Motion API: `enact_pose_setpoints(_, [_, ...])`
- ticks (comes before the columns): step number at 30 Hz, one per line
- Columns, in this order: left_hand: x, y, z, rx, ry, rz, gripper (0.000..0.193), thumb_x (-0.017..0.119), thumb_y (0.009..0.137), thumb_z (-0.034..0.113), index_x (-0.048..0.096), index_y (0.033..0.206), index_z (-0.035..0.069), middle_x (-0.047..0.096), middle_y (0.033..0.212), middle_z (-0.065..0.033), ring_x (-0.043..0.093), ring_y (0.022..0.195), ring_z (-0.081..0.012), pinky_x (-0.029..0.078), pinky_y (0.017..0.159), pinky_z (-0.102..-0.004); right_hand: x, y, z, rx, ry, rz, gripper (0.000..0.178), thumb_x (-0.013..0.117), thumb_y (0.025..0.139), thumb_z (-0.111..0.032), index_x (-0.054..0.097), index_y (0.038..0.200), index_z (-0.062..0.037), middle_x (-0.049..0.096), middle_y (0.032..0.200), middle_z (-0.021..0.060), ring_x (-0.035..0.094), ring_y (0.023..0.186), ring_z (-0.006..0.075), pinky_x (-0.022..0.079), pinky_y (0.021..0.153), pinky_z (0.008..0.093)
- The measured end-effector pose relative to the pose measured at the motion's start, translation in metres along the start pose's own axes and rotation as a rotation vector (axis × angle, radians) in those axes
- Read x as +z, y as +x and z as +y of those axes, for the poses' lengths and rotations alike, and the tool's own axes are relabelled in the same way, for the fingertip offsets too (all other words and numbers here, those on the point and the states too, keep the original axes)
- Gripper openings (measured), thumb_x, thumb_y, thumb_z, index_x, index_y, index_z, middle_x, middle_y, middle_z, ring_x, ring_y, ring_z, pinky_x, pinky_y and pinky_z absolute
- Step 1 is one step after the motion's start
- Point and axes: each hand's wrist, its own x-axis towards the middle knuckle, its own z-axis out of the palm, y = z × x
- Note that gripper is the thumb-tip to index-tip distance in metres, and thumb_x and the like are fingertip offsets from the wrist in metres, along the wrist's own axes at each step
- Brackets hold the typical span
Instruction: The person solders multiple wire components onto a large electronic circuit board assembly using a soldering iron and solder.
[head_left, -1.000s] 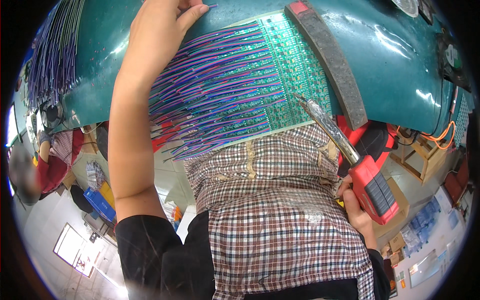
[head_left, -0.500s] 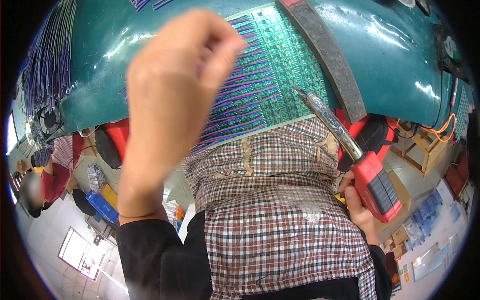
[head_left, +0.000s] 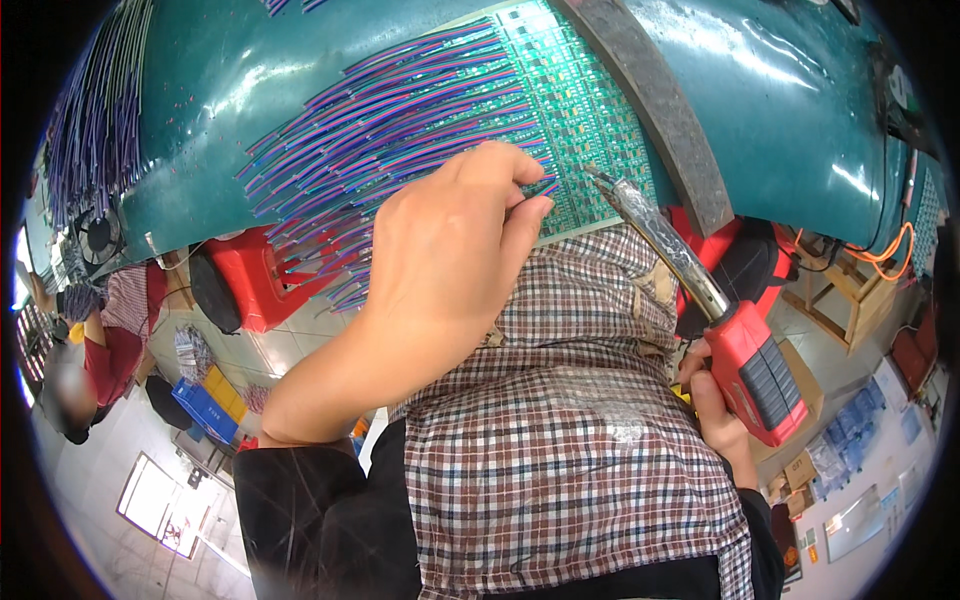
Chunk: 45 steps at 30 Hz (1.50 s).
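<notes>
My left hand (head_left: 450, 230) is over the green circuit board panel (head_left: 580, 130), thumb and fingers pinched on the end of a thin multicoloured ribbon wire (head_left: 546, 186). Rows of similar purple, blue and pink wires (head_left: 400, 110) fan out leftward from the board, partly hidden under that hand. In my right hand (head_left: 715, 415), at the right side of the checked apron, is a soldering iron (head_left: 750, 370) with a red and black handle. Its metal shaft slants up and left, and the tip (head_left: 592, 172) hovers over or near the board's right part; whether it touches cannot be told.
A dark grey bar (head_left: 665, 110) lies along the panel's right edge on the green table (head_left: 780, 130). More wire bundles (head_left: 100, 120) hang at the far left, near a small black fan (head_left: 98, 238). An orange cable (head_left: 890, 255) hangs at right. Another person (head_left: 90, 370) sits at far left.
My left hand has come down and to the right, from a raised, blurred position onto the wire ends at the board. My right hand and the soldering iron are nearly still.
</notes>
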Motion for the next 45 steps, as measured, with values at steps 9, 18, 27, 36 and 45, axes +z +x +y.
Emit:
enact_pose_setpoints(9, [0.004,0.004,-0.001,0.006,0.05,0.023,0.016,0.079,0.09,0.015,0.069,0.086,0.004,0.07,0.077,-0.0058,0.066,0.067,-0.0172,0.053,0.063,-0.0301,0.0,0.003,-0.003,-0.023,0.01,-0.021,0.024,0.079,0.074,-0.008,0.074,0.097,-0.0024,0.072,0.087,0.0107,0.072,0.074,0.0296,0.056,0.068,0.038])
enact_pose_setpoints(18, [0.007,0.004,-0.003,0.027,0.075,0.051,0.015,0.079,0.089,0.013,0.068,0.084,0.004,0.069,0.076,-0.0059,0.065,0.066,-0.0182,0.052,0.06,-0.0307,0.005,0.012,-0.002,-0.085,0.04,-0.068,0.027,0.077,0.073,-0.003,0.073,0.099,-0.0001,0.072,0.089,0.0137,0.072,0.074,0.0312,0.057,0.066,0.0369])
enact_pose_setpoints(27, [0.008,0.004,-0.002,0.034,0.097,0.075,0.015,0.079,0.088,0.013,0.068,0.083,0.004,0.068,0.075,-0.0058,0.066,0.065,-0.0178,0.052,0.059,-0.0308,0.0,0.012,-0.001,-0.067,0.019,-0.116,0.028,0.078,0.072,-0.002,0.074,0.101,-0.0005,0.071,0.089,0.0128,0.071,0.074,0.031,0.056,0.067,0.0378])
enact_pose_setpoints(36, [0.009,0.005,-0.004,0.048,0.099,0.081,0.014,0.08,0.086,0.013,0.069,0.084,0.005,0.069,0.076,-0.0055,0.066,0.066,-0.0184,0.052,0.06,-0.0316,0.001,0.008,0.0,-0.067,0.021,-0.082,0.023,0.079,0.075,-0.007,0.073,0.096,-0.0008,0.07,0.085,0.0128,0.071,0.071,0.0308,0.056,0.064,0.0377])
enact_pose_setpoints(45, [0.011,0.005,-0.004,0.064,0.083,0.095,0.014,0.081,0.085,0.013,0.069,0.084,0.005,0.068,0.076,-0.0049,0.066,0.066,-0.0184,0.052,0.06,-0.032,-0.001,0.01,0.001,-0.072,0.01,-0.12,0.026,0.078,0.07,-0.005,0.073,0.095,-0.0008,0.071,0.086,0.0126,0.071,0.072,0.0311,0.056,0.064,0.0378])
